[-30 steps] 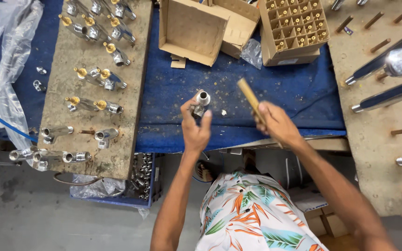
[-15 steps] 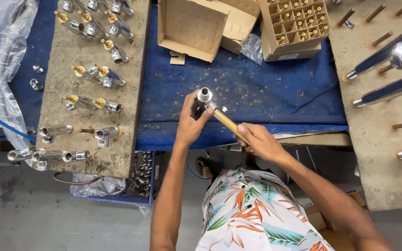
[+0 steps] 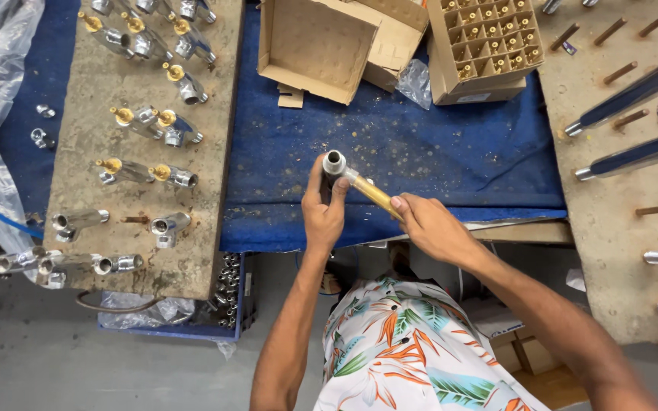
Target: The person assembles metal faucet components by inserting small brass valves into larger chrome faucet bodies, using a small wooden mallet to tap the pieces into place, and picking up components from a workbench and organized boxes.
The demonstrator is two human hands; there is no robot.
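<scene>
My left hand (image 3: 323,209) grips a chrome tap body (image 3: 334,163), its round open end facing up, over the blue cloth (image 3: 436,152). In my right hand (image 3: 432,226) is a brass rod (image 3: 375,195), and the rod's far end meets the side of the tap body. Both hands are close together at the front edge of the blue-covered bench.
A stained board (image 3: 146,152) at the left carries several chrome and brass tap parts on pegs. An open cardboard box (image 3: 321,46) and a divided box of brass pieces (image 3: 489,38) stand at the back. A pegged board (image 3: 626,175) with long chrome tubes is at the right.
My right hand swung the brass rod down from upright and brought its end against the tap body. The left hand kept hold of the tap body.
</scene>
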